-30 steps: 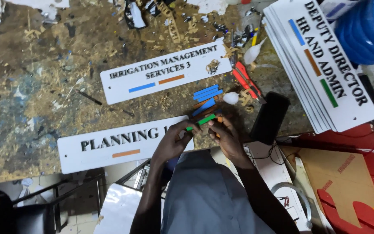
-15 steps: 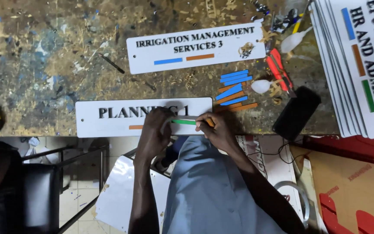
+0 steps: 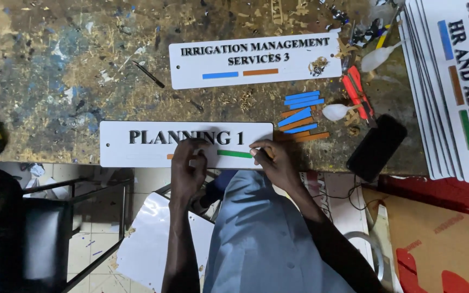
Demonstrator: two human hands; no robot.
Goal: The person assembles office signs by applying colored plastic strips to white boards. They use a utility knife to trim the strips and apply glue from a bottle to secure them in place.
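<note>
Paint-spattered and scarred, the brown wooden workbench (image 3: pixel 55 81) fills the far half of the view, with a tiled floor and a dark metal frame below its near edge. At the far right a stack of white rectangular sign plates (image 3: pixel 457 81) with black lettering and coloured bars overhangs the bench. A single white sign plate bearing a blue and an orange bar (image 3: pixel 256 59) lies farther back, near the middle. Close to the near edge lies the long white plastic sign plate with black lettering (image 3: pixel 137 144). The left hand (image 3: pixel 188 168) presses flat on its lower middle, fingers spread, gripping nothing. The right hand (image 3: pixel 275 160) rests on the plate's right end, its fingertips pinching or pressing the right tip of a thin green strip (image 3: pixel 233 154) that lies on the plate; which, I cannot tell. Right of the plate sit a black rectangular phone (image 3: pixel 376 146), red-handled pliers (image 3: pixel 356 97), and loose blue and orange strips (image 3: pixel 299 116).
</note>
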